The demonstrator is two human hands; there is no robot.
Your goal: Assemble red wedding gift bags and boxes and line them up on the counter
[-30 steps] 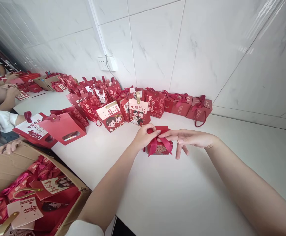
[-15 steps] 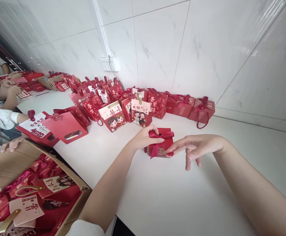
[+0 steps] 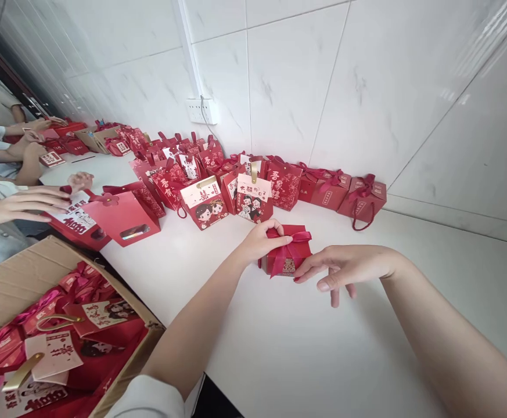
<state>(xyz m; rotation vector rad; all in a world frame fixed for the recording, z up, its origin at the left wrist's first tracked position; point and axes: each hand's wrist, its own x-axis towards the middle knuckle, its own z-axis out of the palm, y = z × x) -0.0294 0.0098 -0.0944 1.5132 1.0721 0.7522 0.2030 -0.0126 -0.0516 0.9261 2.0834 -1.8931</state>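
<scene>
A small red gift box stands on the white table in front of me, with a dark pink ribbon bow tied on its top. My left hand grips the box from the left, its thumb pressed on the bow; the other fingers are mostly hidden behind the box. From the right, my right hand reaches in with its fingers stretched and apart. Its foremost fingertips touch the box's lower right edge or lie just beside it; I cannot tell which.
Finished-looking red gift boxes line the tiled wall, with a socket above. A cardboard carton full of red boxes stands at lower left. Beyond it, a co-worker's hand hovers by red gift bags. Other people work at far left.
My right fingertips have slipped from the ribbon tail down to the box's edge. The left hand stays at the bow. A co-worker's hands have moved from the carton to the red bags.
</scene>
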